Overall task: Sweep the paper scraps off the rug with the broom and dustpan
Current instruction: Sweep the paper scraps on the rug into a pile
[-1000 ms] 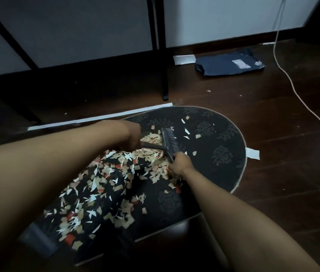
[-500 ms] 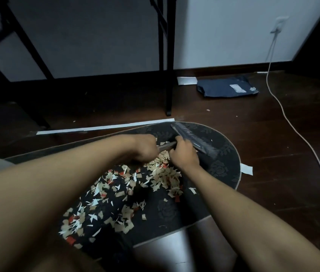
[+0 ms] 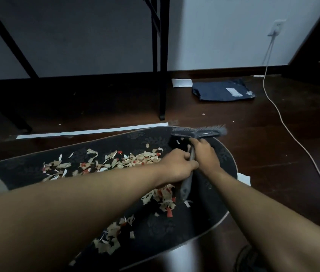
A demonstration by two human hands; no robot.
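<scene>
On the dark rug (image 3: pixel 222 154), both hands grip the broom (image 3: pixel 198 132).

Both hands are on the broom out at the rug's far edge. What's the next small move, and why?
Probably pull the broom back toward you across the rug. Its head sits at the far edge, both the left hand and right hand grip the handle, and loose paper scraps lie just nearside of it.

Broom (image 3: pixel 198 133): small grey hand brush, head lying across the rug's far edge, bristles pointing away, handle running back toward the camera; rug (image 3: pixel 222 160): dark, floral pattern, rounded end; paper scraps (image 3: pixel 116 163): beige, white and red, strewn mid-rug; dustpan not identifiable.
</scene>
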